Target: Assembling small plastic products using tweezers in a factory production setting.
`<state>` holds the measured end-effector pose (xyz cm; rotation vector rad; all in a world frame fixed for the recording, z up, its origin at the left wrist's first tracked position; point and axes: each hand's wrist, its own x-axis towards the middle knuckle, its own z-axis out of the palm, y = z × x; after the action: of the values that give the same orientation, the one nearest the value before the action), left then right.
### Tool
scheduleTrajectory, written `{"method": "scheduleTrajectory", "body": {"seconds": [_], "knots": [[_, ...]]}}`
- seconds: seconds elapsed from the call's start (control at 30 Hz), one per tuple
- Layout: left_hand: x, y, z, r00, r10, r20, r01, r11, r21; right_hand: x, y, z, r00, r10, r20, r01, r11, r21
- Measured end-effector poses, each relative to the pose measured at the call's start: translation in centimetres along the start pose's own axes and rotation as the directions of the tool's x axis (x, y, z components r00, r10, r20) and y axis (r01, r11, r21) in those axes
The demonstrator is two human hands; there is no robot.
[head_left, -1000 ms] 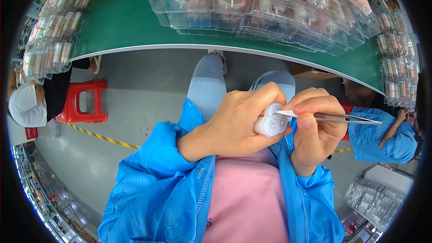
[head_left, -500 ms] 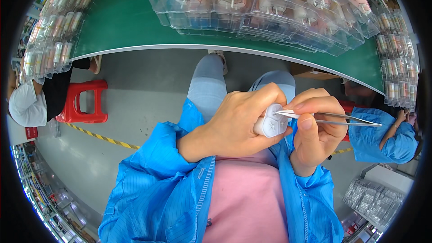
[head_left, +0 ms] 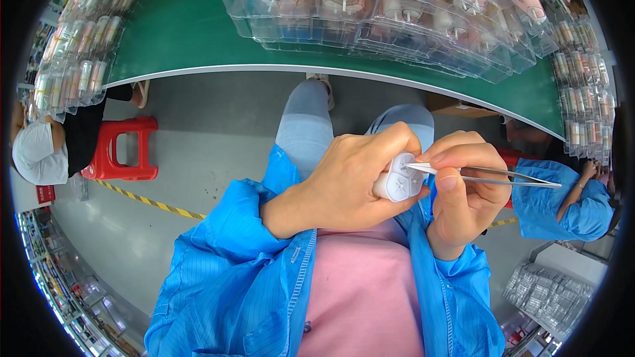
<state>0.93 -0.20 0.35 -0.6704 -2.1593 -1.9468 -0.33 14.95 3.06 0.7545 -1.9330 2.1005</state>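
Observation:
My left hand (head_left: 360, 172) is closed around a white plastic part (head_left: 400, 186) with rounded lobes, held up in front of my chest. The end face of the part, marked with small openings, is turned toward my right hand (head_left: 466, 182). Pinched between the thumb and fingers of that hand is a pair of metal tweezers (head_left: 509, 177). Their pale pointed tips touch or nearly touch the upper lobe of the part. The joined end of the tweezers sticks out to the right. Fingers cover the middle of the tweezers and the rear of the part.
Beyond my knees runs a green table (head_left: 178, 26). Stacked clear plastic trays (head_left: 304, 23) with pink and white pieces stand on it. More filled trays line the left (head_left: 79, 53) and right (head_left: 582, 92). A red stool (head_left: 126, 152) and seated people are at both sides.

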Motion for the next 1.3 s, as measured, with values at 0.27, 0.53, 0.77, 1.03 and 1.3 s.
{"method": "scheduleTrajectory", "body": {"seconds": [0.27, 0.53, 0.77, 1.03, 1.3], "knots": [[-0.1, 0.0, 0.0, 1.0, -0.005, 0.005, 0.004, 0.999, 0.036, 0.2, 0.0, -0.1, 0.999, -0.02, 0.034, 0.022, 0.997, -0.074], [-0.2, -0.1, -0.2, 1.0, 0.02, 0.017, -0.022, 0.991, 0.132, 0.4, -0.4, 0.1, 0.999, 0.042, 0.023, -0.039, 0.995, -0.096], [-0.2, -0.4, -0.4, 0.996, 0.09, 0.014, -0.091, 0.976, 0.196, 0.6, -0.4, 0.1, 0.997, -0.023, 0.073, 0.035, 0.985, -0.167], [0.2, -0.5, -0.5, 0.985, 0.17, 0.019, -0.165, 0.916, 0.366, 0.7, -0.7, 0.4, 0.997, -0.038, 0.072, 0.055, 0.964, -0.262], [0.3, -0.3, -0.3, 0.99, 0.141, -0.02, -0.13, 0.951, 0.282, 0.0, -0.5, -0.2, 0.999, 0.002, -0.053, -0.003, 1.0, -0.025]]}}
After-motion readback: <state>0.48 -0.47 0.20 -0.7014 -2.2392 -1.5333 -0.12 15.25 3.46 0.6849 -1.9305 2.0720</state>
